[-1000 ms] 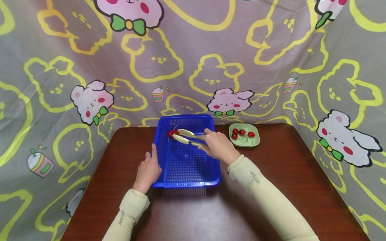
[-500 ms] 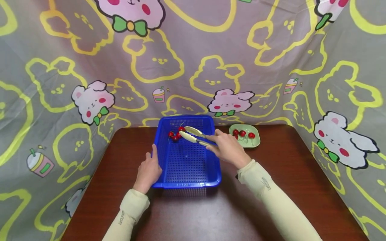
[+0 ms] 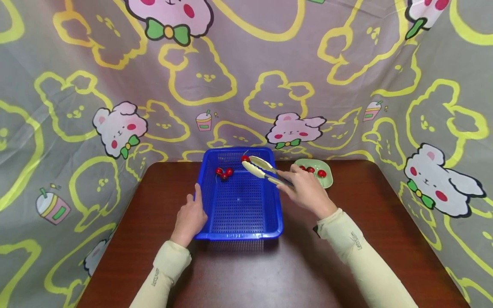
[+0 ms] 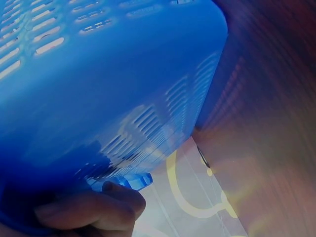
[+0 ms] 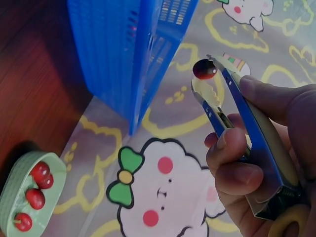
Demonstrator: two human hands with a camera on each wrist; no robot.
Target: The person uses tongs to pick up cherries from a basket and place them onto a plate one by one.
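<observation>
- Your right hand (image 3: 308, 188) pinched the tongs (image 3: 252, 170), which ran far-left to a cherry (image 3: 245, 158) between their tips, over the basket (image 3: 238, 235).
- Your left hand (image 3: 189, 220) gripped the left rim, though some fingers were hidden.
- The basket's right wall stood between cherry and dish (image 3: 327, 181); your right hand was nearer the dish.
- Three cherries (image 3: 229, 171) lay basketed, four in the dish.

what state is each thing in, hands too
Blue rectangular plastic basket: upright, holding three round red cherries
Metal tongs with cream tips: nearly closed, tips parted
Lone round red cherry: clasped by the tongs
Pale green rectangular dish: upright, holding four round red cherries
Left hand: gripping the basket's left side
Right hand: gripping the tongs
</observation>
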